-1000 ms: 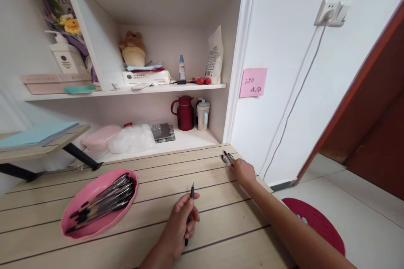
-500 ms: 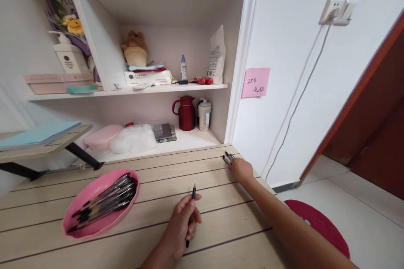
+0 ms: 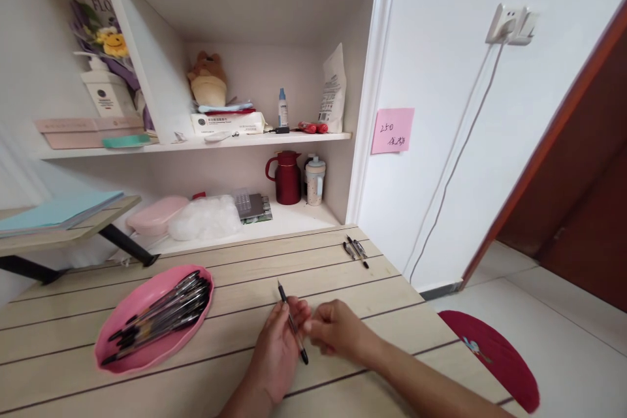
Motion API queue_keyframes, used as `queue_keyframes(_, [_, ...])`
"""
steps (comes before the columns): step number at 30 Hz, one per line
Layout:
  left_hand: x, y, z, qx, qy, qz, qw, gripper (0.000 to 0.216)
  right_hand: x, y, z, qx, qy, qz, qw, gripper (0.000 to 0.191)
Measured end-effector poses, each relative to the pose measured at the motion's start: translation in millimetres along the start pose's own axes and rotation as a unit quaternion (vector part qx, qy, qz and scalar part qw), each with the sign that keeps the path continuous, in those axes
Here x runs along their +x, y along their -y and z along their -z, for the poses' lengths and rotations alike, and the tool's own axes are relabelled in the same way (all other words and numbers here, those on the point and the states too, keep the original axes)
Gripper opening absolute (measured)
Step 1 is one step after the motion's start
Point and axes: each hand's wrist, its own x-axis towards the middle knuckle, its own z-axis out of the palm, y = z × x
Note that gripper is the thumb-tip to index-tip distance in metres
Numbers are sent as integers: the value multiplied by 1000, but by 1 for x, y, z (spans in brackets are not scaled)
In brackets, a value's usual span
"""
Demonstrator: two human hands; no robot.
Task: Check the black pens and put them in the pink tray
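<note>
My left hand (image 3: 274, 353) is closed around a slim pen (image 3: 283, 294), its tip pointing away from me and its black end showing below the palm. Close beside it, touching or nearly touching the pen and left fingers, is my right hand (image 3: 340, 333). Its fingers are curled together, and whatever is between them is hidden. A few pens and small pen parts (image 3: 360, 249) lie near the desk's far right corner. On the left stands a pink scalloped dish (image 3: 147, 282) with several clear-barrelled, black-ended pens (image 3: 171, 307) in it.
The wooden desk (image 3: 245, 261) meets a white shelf unit holding a red jug (image 3: 288, 177), a speckled cup (image 3: 315, 181) and a clear plastic bag (image 3: 204, 219). A raised stand (image 3: 88, 219) is at the left. A red round seat (image 3: 494, 359) is below, right.
My right hand has come back from the pens at the far right corner to my left hand. The left hand has turned palm up, tilting its pen leftward.
</note>
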Motion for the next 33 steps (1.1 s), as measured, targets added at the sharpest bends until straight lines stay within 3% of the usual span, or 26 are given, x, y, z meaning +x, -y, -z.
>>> queue_keyframes(3, [0,-2,0,-31,-6,-18,999,16,-7,3,-27,-17,-34,72,997,12])
queue_keyframes(7, [1,-3,2,-12,9,-34,999,22,-3,2,-35,-60,-86,102,989,13])
queue_keyframes(12, [3,-5,6,42,16,-23,999,43,10,-6,5,-186,-158,84,966,15])
queue_keyframes(16, [4,-6,7,85,13,-11,996,38,25,-22,59,-345,-250,-29,904,19])
queue_keyframes(19, [3,-6,7,103,20,-11,994,34,34,-36,84,-418,-264,-102,863,19])
queue_keyframes(23, [2,-6,7,114,16,-7,993,32,40,-43,91,-451,-255,-142,844,22])
queue_keyframes(33, [2,-6,7,131,31,-8,991,28,48,-44,93,-464,-246,-147,838,26])
